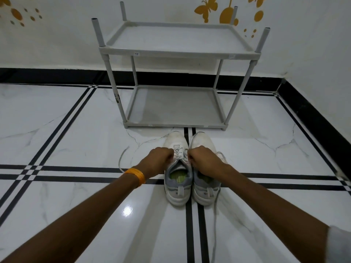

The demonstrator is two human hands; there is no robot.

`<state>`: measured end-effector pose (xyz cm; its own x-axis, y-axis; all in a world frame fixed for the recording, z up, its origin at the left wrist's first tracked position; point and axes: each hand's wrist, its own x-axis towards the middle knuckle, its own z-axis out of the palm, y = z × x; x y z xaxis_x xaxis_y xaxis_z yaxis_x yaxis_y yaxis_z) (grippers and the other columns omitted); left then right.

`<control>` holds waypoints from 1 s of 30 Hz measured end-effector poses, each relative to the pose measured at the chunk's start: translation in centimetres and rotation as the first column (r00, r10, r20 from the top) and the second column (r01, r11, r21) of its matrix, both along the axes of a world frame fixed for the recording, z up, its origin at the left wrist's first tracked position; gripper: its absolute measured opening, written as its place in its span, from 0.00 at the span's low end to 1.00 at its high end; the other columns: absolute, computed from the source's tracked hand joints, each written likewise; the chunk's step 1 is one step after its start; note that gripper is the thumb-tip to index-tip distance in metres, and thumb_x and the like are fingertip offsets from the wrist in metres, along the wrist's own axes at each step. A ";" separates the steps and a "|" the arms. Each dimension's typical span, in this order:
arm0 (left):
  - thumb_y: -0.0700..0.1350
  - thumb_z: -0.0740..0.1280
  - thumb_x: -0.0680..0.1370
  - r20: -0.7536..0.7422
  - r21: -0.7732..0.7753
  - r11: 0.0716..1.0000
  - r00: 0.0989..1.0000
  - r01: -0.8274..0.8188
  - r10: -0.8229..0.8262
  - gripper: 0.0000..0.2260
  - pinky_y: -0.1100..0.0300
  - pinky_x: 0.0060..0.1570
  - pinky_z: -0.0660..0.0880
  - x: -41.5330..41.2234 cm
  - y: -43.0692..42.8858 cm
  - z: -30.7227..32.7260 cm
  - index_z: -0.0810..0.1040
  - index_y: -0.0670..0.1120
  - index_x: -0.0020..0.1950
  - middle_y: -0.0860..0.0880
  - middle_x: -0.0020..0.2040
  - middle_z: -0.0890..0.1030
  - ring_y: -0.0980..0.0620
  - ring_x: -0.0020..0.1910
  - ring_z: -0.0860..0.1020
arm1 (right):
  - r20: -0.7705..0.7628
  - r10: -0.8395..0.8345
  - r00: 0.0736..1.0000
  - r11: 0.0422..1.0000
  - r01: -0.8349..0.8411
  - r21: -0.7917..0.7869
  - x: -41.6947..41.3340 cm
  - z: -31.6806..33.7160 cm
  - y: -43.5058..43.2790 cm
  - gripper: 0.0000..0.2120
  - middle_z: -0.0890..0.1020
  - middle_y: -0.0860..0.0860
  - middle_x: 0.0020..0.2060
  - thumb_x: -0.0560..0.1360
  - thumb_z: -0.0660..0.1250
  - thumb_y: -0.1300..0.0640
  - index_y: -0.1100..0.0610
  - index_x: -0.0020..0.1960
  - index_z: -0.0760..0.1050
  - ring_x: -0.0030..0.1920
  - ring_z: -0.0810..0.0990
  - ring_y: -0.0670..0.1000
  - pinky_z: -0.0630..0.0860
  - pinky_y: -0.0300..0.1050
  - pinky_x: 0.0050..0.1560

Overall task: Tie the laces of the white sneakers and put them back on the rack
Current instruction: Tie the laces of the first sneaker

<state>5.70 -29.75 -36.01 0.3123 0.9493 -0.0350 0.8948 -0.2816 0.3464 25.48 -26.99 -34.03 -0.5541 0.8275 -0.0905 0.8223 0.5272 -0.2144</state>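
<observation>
Hands: left hand (158, 159) and right hand (204, 158) each fisted, pinching laces over left white fabric sneaker (177, 168); grey plastic two-shelf rack (178, 52) beyond.

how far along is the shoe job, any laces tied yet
Done: nothing tied; both sneakers sit on the floor. In hand: left hand and right hand pull laces on the left sneaker. Left: the right sneaker, its lace trailing loose, then the empty rack.
</observation>
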 end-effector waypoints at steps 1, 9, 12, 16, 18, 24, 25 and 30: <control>0.39 0.70 0.73 -0.073 0.026 0.999 0.997 0.030 -0.028 0.08 0.54 0.44 0.74 -0.3 0.2 0.2 0.75 0.43 0.50 0.44 0.48 0.82 0.42 0.45 0.79 | 0.088 0.033 0.996 0.998 -0.038 0.050 0.1 0.0 0.0 0.10 0.82 0.63 0.51 0.73 0.63 0.67 0.63 0.54 0.76 0.52 0.79 0.62 0.74 0.52 0.49; 0.51 0.72 0.73 -0.166 0.105 0.991 0.984 0.082 -0.064 0.16 0.54 0.43 0.74 -1.4 -0.3 -1.1 0.74 0.46 0.56 0.44 0.49 0.82 0.43 0.45 0.79 | 0.350 0.098 0.932 0.979 -0.153 0.133 0.6 0.0 -0.6 0.13 0.81 0.63 0.52 0.73 0.62 0.70 0.64 0.57 0.74 0.54 0.76 0.61 0.73 0.52 0.51; 0.50 0.73 0.74 -0.146 0.085 0.996 0.989 0.041 -0.028 0.16 0.56 0.42 0.71 -1.2 -0.4 -1.6 0.73 0.46 0.56 0.44 0.51 0.82 0.44 0.45 0.78 | 0.358 0.080 0.930 0.985 -0.127 0.112 0.6 0.0 -0.8 0.12 0.80 0.62 0.53 0.72 0.65 0.68 0.64 0.56 0.74 0.55 0.77 0.60 0.73 0.50 0.52; 0.44 0.72 0.75 -0.103 0.073 0.997 0.994 -0.030 0.037 0.11 0.61 0.40 0.65 -0.8 -0.7 -1.7 0.72 0.46 0.52 0.43 0.50 0.82 0.47 0.41 0.73 | 0.240 0.018 0.971 0.999 -0.010 -0.031 0.5 0.4 -0.7 0.10 0.81 0.64 0.52 0.75 0.63 0.67 0.65 0.55 0.76 0.54 0.79 0.61 0.73 0.49 0.50; 0.44 0.72 0.75 -0.065 0.048 0.998 0.997 -0.049 0.052 0.11 0.61 0.41 0.65 -0.8 -0.7 -1.8 0.73 0.45 0.52 0.43 0.50 0.82 0.49 0.40 0.71 | 0.119 -0.015 0.993 0.979 0.039 -0.201 1.0 1.1 0.5 0.07 0.83 0.60 0.49 0.76 0.65 0.63 0.64 0.51 0.79 0.49 0.79 0.57 0.72 0.47 0.47; 0.45 0.73 0.74 -0.039 0.023 0.998 0.997 -0.062 0.062 0.12 0.60 0.45 0.70 -0.8 -0.7 -2.2 0.74 0.45 0.54 0.43 0.53 0.82 0.44 0.48 0.78 | -0.487 -0.416 0.767 0.685 -0.088 -0.723 1.3 2.6 1.4 0.10 0.82 0.49 0.38 0.74 0.72 0.57 0.65 0.48 0.81 0.38 0.76 0.45 0.74 0.37 0.43; 0.45 0.73 0.74 -0.033 0.018 0.998 0.998 -0.060 0.060 0.12 0.60 0.45 0.70 -0.7 -0.8 -2.2 0.74 0.45 0.53 0.43 0.52 0.82 0.44 0.48 0.79 | -0.526 -0.498 0.689 0.662 -0.090 -0.745 0.6 2.0 1.2 0.11 0.83 0.50 0.40 0.74 0.72 0.57 0.66 0.49 0.81 0.40 0.77 0.45 0.75 0.38 0.45; 0.45 0.73 0.74 -0.040 0.018 0.999 0.999 -0.037 0.038 0.11 0.60 0.40 0.67 -0.8 -0.7 -1.7 0.70 0.47 0.46 0.44 0.47 0.82 0.48 0.39 0.73 | -0.571 -0.766 0.295 0.556 -0.140 -0.819 -2.3 -1.1 -0.1 0.12 0.85 0.57 0.54 0.74 0.71 0.64 0.65 0.56 0.80 0.53 0.82 0.52 0.80 0.42 0.51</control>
<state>4.87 -30.42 -37.73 0.2754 0.9609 -0.0302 0.9179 -0.2534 0.3054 23.14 -27.10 -35.14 -0.3647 0.8558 -0.3669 -0.0335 -0.4058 -0.9134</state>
